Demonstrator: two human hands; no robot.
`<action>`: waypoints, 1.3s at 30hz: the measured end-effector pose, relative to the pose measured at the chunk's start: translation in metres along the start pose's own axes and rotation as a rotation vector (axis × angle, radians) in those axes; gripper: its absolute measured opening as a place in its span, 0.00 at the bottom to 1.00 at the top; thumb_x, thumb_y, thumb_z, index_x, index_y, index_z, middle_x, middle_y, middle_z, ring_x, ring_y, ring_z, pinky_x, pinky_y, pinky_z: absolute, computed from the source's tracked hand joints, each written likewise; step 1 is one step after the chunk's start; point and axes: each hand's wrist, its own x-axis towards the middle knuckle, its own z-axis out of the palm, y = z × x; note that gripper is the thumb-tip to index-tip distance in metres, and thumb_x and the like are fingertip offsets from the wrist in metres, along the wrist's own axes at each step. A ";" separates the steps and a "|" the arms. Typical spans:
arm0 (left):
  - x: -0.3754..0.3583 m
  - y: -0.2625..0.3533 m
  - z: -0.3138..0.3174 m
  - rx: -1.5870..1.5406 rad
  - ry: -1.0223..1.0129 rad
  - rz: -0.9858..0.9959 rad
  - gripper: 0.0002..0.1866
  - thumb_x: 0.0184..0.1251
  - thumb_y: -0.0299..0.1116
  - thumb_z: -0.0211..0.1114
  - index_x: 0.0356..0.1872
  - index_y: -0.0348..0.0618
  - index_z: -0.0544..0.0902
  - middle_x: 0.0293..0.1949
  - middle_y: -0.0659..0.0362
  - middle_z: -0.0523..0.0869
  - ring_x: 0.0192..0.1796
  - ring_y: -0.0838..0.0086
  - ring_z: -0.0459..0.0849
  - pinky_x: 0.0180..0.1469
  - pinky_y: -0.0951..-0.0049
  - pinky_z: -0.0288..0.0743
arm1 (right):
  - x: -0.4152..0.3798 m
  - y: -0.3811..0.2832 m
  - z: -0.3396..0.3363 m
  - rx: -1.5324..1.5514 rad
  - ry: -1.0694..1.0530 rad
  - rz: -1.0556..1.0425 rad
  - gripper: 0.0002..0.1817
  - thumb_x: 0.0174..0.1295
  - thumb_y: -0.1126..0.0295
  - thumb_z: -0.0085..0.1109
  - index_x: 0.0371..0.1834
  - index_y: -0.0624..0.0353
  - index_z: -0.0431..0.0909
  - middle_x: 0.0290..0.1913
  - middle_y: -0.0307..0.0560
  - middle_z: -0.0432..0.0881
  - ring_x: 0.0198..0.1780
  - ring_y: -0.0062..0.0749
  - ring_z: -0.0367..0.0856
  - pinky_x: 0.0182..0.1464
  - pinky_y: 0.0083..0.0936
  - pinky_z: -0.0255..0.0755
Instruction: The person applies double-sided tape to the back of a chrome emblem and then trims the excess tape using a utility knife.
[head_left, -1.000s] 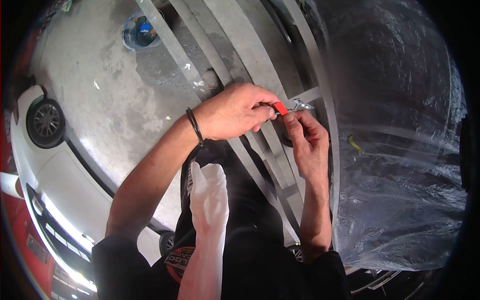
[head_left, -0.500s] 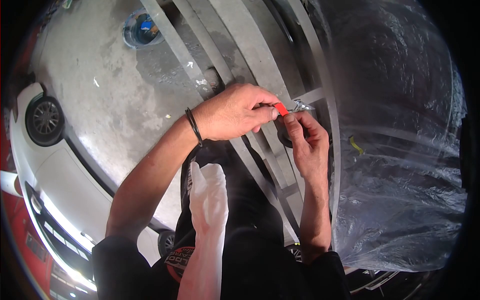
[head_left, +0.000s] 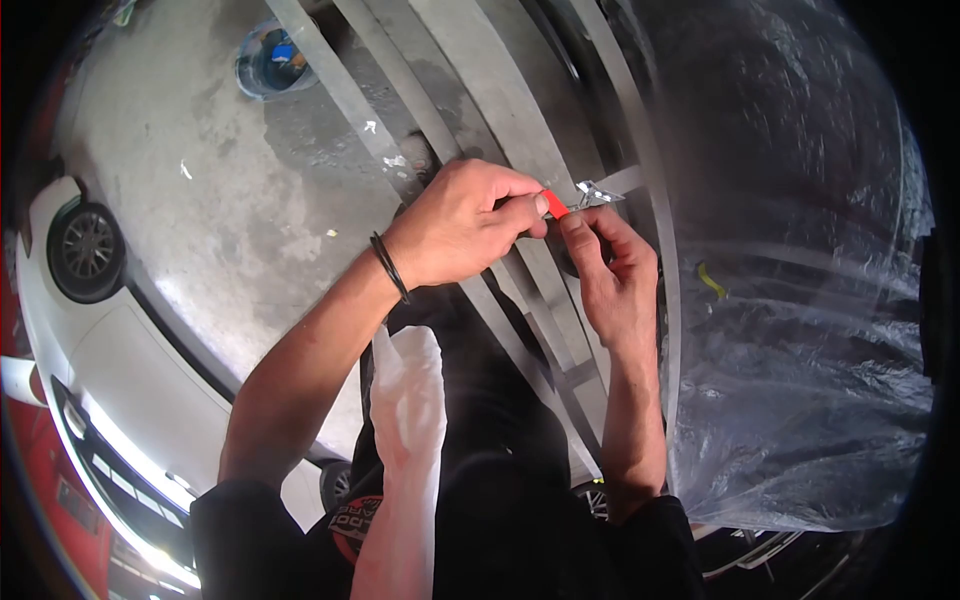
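Just right of the upper centre, the left hand's [head_left: 455,225] grip is pinched on the red strip [head_left: 555,205]; the right hand [head_left: 622,290] closes at its other end, beside a silver piece [head_left: 598,193]. Light, even tension should avoid creasing it.

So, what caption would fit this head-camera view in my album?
A left hand and right hand hold a small red strip above long grey bars.
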 end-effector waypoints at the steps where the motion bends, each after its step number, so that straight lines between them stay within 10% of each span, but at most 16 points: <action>1: 0.000 -0.002 0.000 0.000 -0.002 0.000 0.17 0.90 0.38 0.63 0.57 0.34 0.93 0.39 0.62 0.93 0.32 0.82 0.81 0.37 0.76 0.76 | 0.000 -0.001 -0.001 -0.001 0.002 0.001 0.12 0.84 0.65 0.68 0.50 0.64 0.91 0.31 0.31 0.82 0.36 0.14 0.74 0.39 0.20 0.70; 13: -0.001 -0.003 0.002 0.039 0.097 0.047 0.15 0.83 0.40 0.72 0.44 0.35 0.93 0.35 0.55 0.91 0.31 0.73 0.86 0.36 0.69 0.79 | 0.005 -0.008 -0.001 -0.025 -0.024 0.002 0.12 0.83 0.64 0.70 0.53 0.64 0.92 0.32 0.36 0.86 0.36 0.15 0.78 0.41 0.21 0.74; 15: -0.006 -0.004 0.008 0.191 0.327 0.559 0.09 0.83 0.30 0.73 0.52 0.36 0.95 0.41 0.53 0.94 0.37 0.71 0.90 0.39 0.72 0.81 | 0.003 -0.007 -0.001 0.007 0.029 -0.205 0.11 0.80 0.66 0.74 0.53 0.63 0.93 0.36 0.39 0.90 0.36 0.19 0.82 0.41 0.23 0.75; 21: -0.038 0.016 0.015 0.702 0.558 1.093 0.19 0.64 0.25 0.85 0.56 0.40 0.95 0.51 0.58 0.94 0.46 0.67 0.93 0.44 0.68 0.87 | 0.005 -0.006 -0.011 -0.128 0.164 -0.825 0.15 0.64 0.64 0.84 0.52 0.54 0.93 0.40 0.40 0.90 0.40 0.38 0.84 0.52 0.39 0.74; 39: -0.039 0.011 0.027 0.633 0.544 1.042 0.28 0.57 0.31 0.89 0.60 0.39 0.93 0.52 0.57 0.92 0.44 0.66 0.91 0.43 0.67 0.86 | 0.005 -0.003 -0.018 -0.160 0.151 -0.833 0.15 0.65 0.66 0.82 0.53 0.55 0.94 0.40 0.40 0.91 0.41 0.38 0.86 0.53 0.38 0.74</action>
